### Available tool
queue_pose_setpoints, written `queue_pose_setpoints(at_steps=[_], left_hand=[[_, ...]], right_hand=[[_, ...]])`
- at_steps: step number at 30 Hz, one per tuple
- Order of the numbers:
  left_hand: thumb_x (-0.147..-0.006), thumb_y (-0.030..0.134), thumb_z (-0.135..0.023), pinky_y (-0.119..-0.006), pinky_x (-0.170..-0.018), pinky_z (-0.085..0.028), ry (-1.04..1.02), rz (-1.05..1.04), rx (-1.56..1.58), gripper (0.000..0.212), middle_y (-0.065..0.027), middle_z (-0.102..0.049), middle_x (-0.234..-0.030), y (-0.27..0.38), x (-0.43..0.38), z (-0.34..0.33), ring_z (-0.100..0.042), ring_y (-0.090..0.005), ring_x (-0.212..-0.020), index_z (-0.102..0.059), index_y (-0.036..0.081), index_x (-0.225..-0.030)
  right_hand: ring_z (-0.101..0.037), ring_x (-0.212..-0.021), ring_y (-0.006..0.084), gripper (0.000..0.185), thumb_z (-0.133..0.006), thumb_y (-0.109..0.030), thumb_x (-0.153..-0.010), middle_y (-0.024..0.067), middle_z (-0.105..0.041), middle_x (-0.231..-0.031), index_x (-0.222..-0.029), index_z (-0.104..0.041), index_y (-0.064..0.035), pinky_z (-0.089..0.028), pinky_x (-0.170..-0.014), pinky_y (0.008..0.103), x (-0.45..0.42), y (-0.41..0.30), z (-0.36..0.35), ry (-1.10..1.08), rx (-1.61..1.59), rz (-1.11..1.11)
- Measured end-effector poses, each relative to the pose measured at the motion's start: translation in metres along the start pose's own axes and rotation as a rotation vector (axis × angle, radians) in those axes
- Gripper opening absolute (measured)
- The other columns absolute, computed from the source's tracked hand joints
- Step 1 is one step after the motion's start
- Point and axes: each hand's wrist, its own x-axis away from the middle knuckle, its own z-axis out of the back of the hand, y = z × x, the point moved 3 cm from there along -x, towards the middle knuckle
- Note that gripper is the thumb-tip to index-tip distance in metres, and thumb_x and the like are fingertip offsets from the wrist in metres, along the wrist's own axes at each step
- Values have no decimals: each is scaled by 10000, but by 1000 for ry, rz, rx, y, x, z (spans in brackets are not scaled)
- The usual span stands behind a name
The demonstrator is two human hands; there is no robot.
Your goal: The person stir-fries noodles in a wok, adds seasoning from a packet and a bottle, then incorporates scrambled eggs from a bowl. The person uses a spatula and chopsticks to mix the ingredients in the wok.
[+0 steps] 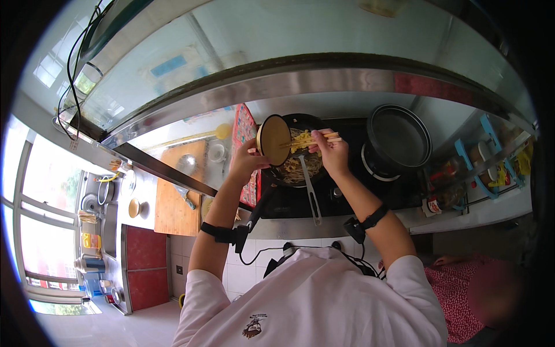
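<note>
My left hand (pixel 247 161) grips a yellowish bowl (pixel 274 139) with a dark rim, tilted on its side over the left part of a wok. In my right hand (pixel 331 152) is a pair of chopsticks (pixel 333 139), their tips at the bowl's opening. Below them the dark wok (pixel 318 121) holds noodles (pixel 291 172) with yellow pieces that look like scrambled egg (pixel 302 141). A grey slotted spatula (pixel 310 191) rests in the wok, its handle reaching out over the front edge of the black stove.
A large dark pot (pixel 399 136) stands on the right burner. Seasoning jars (pixel 448 197) and a blue rack (pixel 475 167) are farther right. To the left lie a wooden cutting board (pixel 167 210) and a knife (pixel 187 198). Another person (pixel 459 295) is at the lower right.
</note>
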Motion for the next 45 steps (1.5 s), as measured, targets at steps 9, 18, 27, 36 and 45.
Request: queue_pose_setpoints(at_steps=[9, 18, 27, 36, 45], left_hand=[[-765, -107, -678, -392, -845, -613, -14, 95, 97, 539, -99, -611, -1153, 0, 5, 5, -680, -264, -985, -566, 4, -1281], [-786, -140, -617, -426, -902, -587, -68, 183, 249, 509, -95, -599, -1234, -8, 3, -1, -648, -286, -1086, -573, 14, -1269], [-760, -92, -673, -382, -887, -589, -24, 175, 112, 529, -71, -601, -1202, -1, 8, -1, -645, -227, -1076, -585, 30, -1267], [-688, -92, -759, -347, -779, -624, 19, 75, 61, 658, -77, -600, -1055, 5, 9, -12, -682, -225, -912, -561, 10, -1307], [-726, -62, -773, -343, -785, -622, 100, 24, -45, 629, -99, -645, -962, 9, 18, -21, -698, -224, -882, -553, 1, -1312]], right_hand=[[-662, -580, 106, 220, -699, -191, -965, 49, -670, -720, -892, -666, 14, -550, -544, 238, -4, -29, 3, 70, 176, 81], [-688, -622, 148, 243, -666, -211, -986, 91, -685, -809, -944, -648, 27, -595, -568, 267, -3, -16, -13, -43, -190, -90], [-647, -583, 84, 214, -701, -188, -965, 39, -659, -712, -927, -668, 20, -520, -534, 234, -13, -24, 31, 88, 122, 28], [-653, -568, 92, 198, -713, -186, -954, 34, -690, -723, -916, -701, 8, -551, -561, 243, -11, -20, 35, 86, 289, 87], [-676, -653, 112, 203, -714, -181, -954, 44, -690, -798, -910, -686, 15, -558, -580, 256, -9, -20, 28, -21, 497, 19]])
